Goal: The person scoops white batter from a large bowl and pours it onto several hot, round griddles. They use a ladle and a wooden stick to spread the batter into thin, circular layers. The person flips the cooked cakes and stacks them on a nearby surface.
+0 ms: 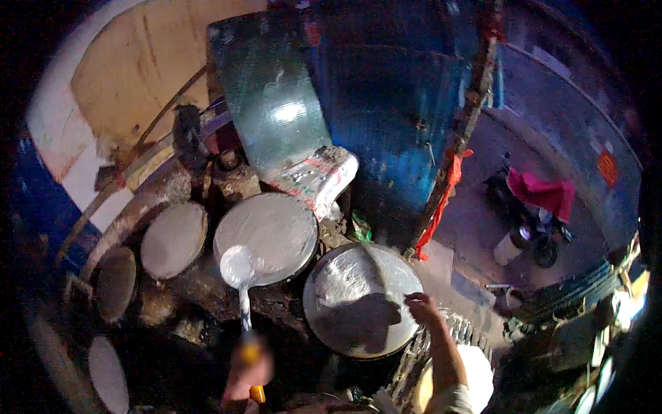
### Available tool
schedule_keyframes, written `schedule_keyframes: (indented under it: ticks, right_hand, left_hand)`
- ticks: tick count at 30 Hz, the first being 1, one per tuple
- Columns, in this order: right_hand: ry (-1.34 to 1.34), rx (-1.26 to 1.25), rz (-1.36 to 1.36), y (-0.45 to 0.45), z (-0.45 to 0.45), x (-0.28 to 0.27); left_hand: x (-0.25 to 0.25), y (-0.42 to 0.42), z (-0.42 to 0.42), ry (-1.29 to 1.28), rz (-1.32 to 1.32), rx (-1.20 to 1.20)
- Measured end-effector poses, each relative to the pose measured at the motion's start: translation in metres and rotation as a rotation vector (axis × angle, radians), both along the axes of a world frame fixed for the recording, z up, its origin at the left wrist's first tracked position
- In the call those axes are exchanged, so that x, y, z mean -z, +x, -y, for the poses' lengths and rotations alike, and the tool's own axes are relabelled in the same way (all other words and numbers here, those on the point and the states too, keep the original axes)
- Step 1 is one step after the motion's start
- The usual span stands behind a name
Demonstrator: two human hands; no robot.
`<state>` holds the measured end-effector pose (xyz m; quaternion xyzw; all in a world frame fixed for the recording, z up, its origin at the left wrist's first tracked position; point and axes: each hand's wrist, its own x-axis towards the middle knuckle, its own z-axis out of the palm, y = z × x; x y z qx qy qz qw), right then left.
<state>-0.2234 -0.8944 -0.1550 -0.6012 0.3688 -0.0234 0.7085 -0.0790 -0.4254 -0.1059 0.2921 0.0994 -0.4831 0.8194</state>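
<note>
My left hand (252, 362), blurred at the bottom, grips the yellow-orange handle of a long ladle (245, 305). The ladle's round, pale-coated bowl overlaps the lower left of a large round pan (274, 227), whose surface is pale and smooth. To its right stands a second large round pan (336, 279); the pale surface in it is rippled at the upper left and shaded by a dark shadow. My right hand (421, 308) is over this pan's right rim with bent fingers. Whether it touches the rim or holds something small cannot be made out.
More round, pale-surfaced pans (174, 240) curve away on the left. A wooden pole (473, 103) tied with orange cloth (439, 202) rises at right. Behind the pans are a printed sack (331, 173) and a dark green panel (274, 88). A motorbike with pink cloth (543, 194) stands beyond.
</note>
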Motion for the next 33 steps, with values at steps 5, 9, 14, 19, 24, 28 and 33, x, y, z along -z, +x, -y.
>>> schedule_keyframes:
  ticks: [5,9,14,19,24,28,33]
  right_hand:
    - [0.088,-0.458,-0.204,-0.03,-0.036,0.0]
    - [0.062,-0.416,-0.067,-0.021,-0.004,-0.019]
    - [0.105,-0.43,-0.029,0.0,-0.012,0.011]
    - [0.19,-0.654,-0.249,-0.064,-0.006,-0.022]
    - [-0.03,-0.389,-0.074,0.005,0.02,0.004]
    - [0.152,-0.478,-0.156,0.011,-0.027,-0.022]
    - [0.073,-0.591,-0.219,-0.113,0.026,-0.022]
  left_hand:
    - [-0.01,-0.016,0.003,-0.189,0.081,-0.053]
    - [-0.067,-0.026,0.0,0.104,0.361,-0.006]
    - [-0.077,-0.017,0.031,0.021,0.378,0.075]
    - [-0.087,-0.035,0.021,0.152,0.373,0.04]
    - [-0.085,-0.039,0.041,0.237,0.345,-0.008]
    - [-0.078,-0.039,0.058,0.183,0.302,0.0]
    - [-0.075,-0.046,0.043,0.256,0.277,0.03]
